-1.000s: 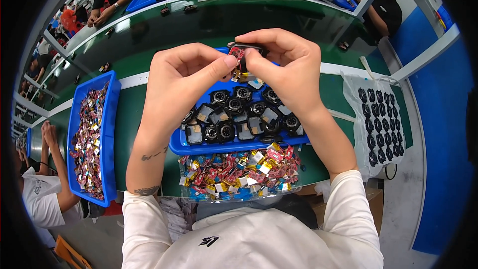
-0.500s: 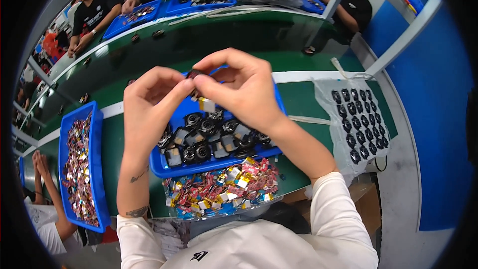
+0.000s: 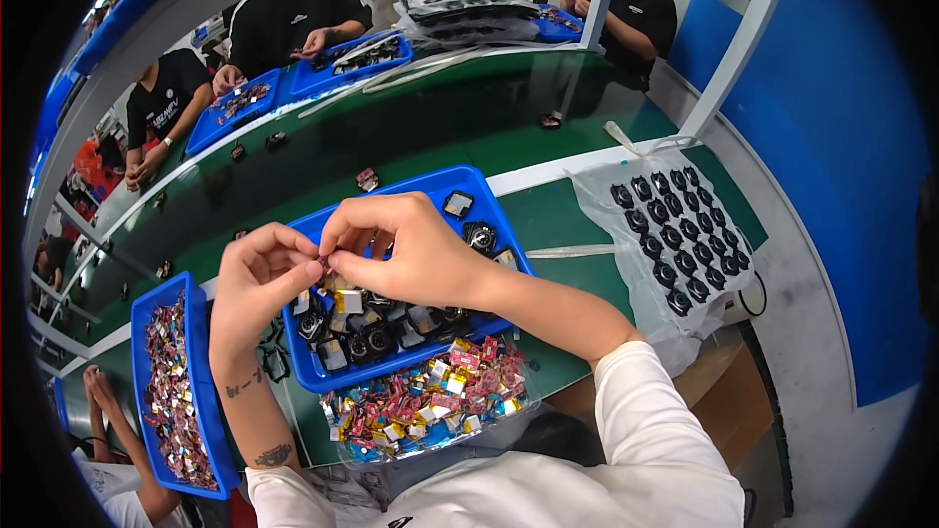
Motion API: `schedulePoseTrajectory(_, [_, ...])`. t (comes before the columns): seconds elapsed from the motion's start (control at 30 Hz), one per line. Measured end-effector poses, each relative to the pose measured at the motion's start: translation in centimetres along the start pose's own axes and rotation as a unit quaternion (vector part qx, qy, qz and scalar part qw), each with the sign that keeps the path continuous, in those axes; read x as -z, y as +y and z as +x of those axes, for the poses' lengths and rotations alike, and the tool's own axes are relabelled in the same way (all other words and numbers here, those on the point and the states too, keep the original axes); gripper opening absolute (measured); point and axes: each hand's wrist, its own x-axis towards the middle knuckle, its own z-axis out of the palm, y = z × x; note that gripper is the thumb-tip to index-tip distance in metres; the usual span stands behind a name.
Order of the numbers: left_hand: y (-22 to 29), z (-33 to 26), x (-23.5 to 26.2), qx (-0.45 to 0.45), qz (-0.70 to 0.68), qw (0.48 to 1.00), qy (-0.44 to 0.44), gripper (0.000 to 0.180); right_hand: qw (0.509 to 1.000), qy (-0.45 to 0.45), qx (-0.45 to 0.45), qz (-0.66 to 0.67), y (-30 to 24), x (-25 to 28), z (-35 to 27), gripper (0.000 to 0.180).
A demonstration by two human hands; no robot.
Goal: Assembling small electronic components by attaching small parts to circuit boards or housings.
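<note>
Green worktop (image 3: 572, 298) runs beneath everything, with a blue wall (image 3: 812, 196) off to the right and people seated across the bench. Over the near part of it, both forearms reach up from the lower edge: the left one steeply, the right one slanting inward from the right. The left hand (image 3: 262, 284) has its fingers curled, thumb pointing toward the right hand (image 3: 403, 244), which is arched above with its wrist bent and its knuckles uppermost. Their fingertips meet, and both hands pinch a small dark reddish part (image 3: 325, 262) between thumb and forefinger; most of it is hidden by the fingers. It sits right at the tips, clear of the palms, above the left side of a blue tray (image 3: 421, 182) of black casings (image 3: 377, 337). A yellow-and-white piece (image 3: 345, 300) shows just below the pinch; whether it is joined to the part, I cannot tell
</note>
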Motion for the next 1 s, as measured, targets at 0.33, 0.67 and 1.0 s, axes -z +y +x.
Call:
schedulePoseTrajectory(0.33, [-6.6,-8.3,2.2,-0.005,0.091,0.956,0.277,0.010,0.946,0.235,-0.177,-0.137,11.1,13.7,3.5,0.022])
schedulePoseTrajectory(0.67, [-14.4,-17.7,-0.5,0.049,0.172,0.841,0.511,0.012,0.871,0.275,-0.330,-0.237,19.1,19.1,3.0,0.031])
schedulePoseTrajectory(1.0, [-14.9,-16.4,0.6,0.057,0.086,0.859,0.502,0.010,0.838,0.209,-0.293,-0.409,19.1,23.7,1.2,0.022])
